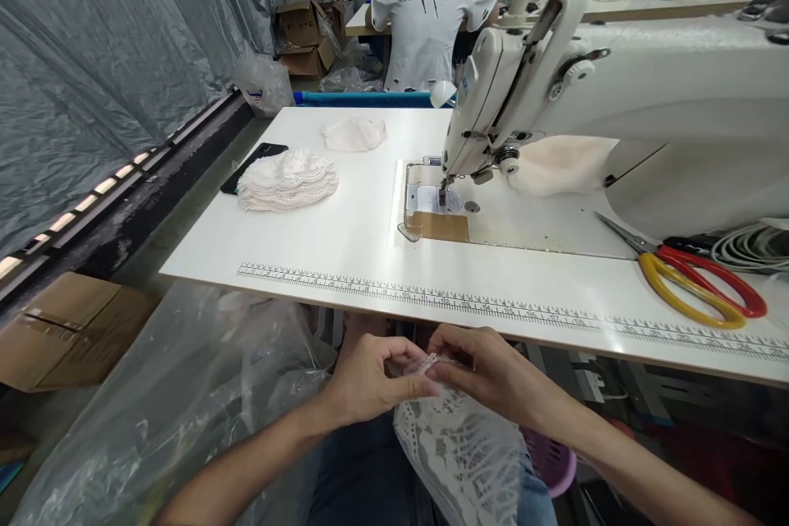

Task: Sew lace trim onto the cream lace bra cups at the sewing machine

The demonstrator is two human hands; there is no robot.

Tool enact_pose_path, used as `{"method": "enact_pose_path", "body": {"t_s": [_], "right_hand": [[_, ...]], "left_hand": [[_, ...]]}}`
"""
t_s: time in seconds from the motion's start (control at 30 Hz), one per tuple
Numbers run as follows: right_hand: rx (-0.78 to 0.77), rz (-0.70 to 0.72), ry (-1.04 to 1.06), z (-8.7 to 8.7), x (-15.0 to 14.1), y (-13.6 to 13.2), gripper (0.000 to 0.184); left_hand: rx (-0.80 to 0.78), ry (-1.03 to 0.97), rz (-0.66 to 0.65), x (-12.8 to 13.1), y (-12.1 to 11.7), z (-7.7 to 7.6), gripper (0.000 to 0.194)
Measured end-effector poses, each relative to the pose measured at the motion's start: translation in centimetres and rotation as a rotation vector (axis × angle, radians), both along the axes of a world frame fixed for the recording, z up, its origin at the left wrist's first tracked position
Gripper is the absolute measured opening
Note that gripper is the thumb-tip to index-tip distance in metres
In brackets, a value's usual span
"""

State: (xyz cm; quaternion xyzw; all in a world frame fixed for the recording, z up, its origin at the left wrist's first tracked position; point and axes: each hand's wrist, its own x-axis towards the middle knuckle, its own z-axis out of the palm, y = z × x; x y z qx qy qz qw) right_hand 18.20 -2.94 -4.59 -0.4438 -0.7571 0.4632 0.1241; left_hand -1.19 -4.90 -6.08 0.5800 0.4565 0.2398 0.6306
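A piece of white lace fabric (462, 444) hangs down over my lap, its top edge gathered between my two hands. My left hand (379, 374) pinches that edge from the left, thumb pointing right. From the right, my right hand (477, 362) grips the same edge with thumb and fingers close together. Both hands are just below the front edge of the white sewing table (345, 242). Beyond them stands a white sewing machine (530, 90), its presser foot (442, 193) over the needle plate with no fabric visible under it.
Red-and-yellow scissors (696, 275) lie at the table's right. A stack of lace pieces (287, 181) rests on a black flat object at the left, near a single pale piece (354, 134). Clear plastic sheeting (203, 403) and a cardboard box (74, 329) are lower left. A person (431, 8) sits ahead.
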Motion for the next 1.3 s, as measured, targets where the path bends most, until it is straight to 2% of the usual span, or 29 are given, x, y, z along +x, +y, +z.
{"method": "enact_pose_path", "body": {"t_s": [0.07,0.2,0.3,0.43,0.6,0.67,0.7,0.77,0.83,0.9,1.0,1.1,1.3], "right_hand": [[-0.004,-0.005,0.047,0.7,-0.5,0.6,0.017],[-0.253,0.018,0.336,2.1,-1.4,1.6,0.027],[-0.322,0.028,0.446,2.1,-1.9,1.9,0.030],[-0.160,0.003,0.471,2.4,-2.2,2.3,0.026],[0.108,0.029,0.416,7.0,-2.0,3.4,0.021],[0.115,0.041,0.353,7.5,-1.7,3.1,0.020],[0.076,0.039,0.322,6.9,-1.5,2.7,0.021],[-0.073,0.034,0.296,4.5,-1.0,1.3,0.023],[-0.217,0.030,0.307,1.3,-0.6,-0.4,0.024],[-0.307,-0.006,0.333,-1.3,-0.3,-2.2,0.023],[-0.379,-0.060,0.375,-3.3,-0.1,-3.9,0.022],[-0.413,-0.081,0.392,-3.7,0.0,-4.4,0.022],[-0.364,-0.086,0.386,-4.2,-0.2,-4.9,0.025]], "left_hand": [[0.040,0.048,0.048,-0.5,0.1,1.4,0.024],[-0.039,-0.036,0.073,-1.8,0.9,4.2,0.019],[-0.061,-0.063,0.012,-2.6,2.0,4.9,0.020],[0.041,0.034,-0.038,-3.1,3.4,5.4,0.021],[0.327,0.067,-0.016,-2.8,3.5,8.6,0.018],[0.384,0.146,-0.025,-2.8,2.9,9.0,0.020],[0.383,0.199,-0.044,-2.9,2.5,8.7,0.019],[0.309,0.264,-0.105,-3.2,1.6,6.9,0.011],[0.125,0.199,-0.169,-3.3,0.6,4.2,0.008],[-0.054,0.091,-0.177,-3.1,-0.4,1.5,0.014],[-0.170,0.006,-0.164,-2.7,-1.5,-1.2,0.020],[-0.190,-0.014,-0.176,-2.3,-1.9,-2.2,0.025],[-0.067,0.147,-0.215,-1.7,-2.3,-2.2,0.038]]}}
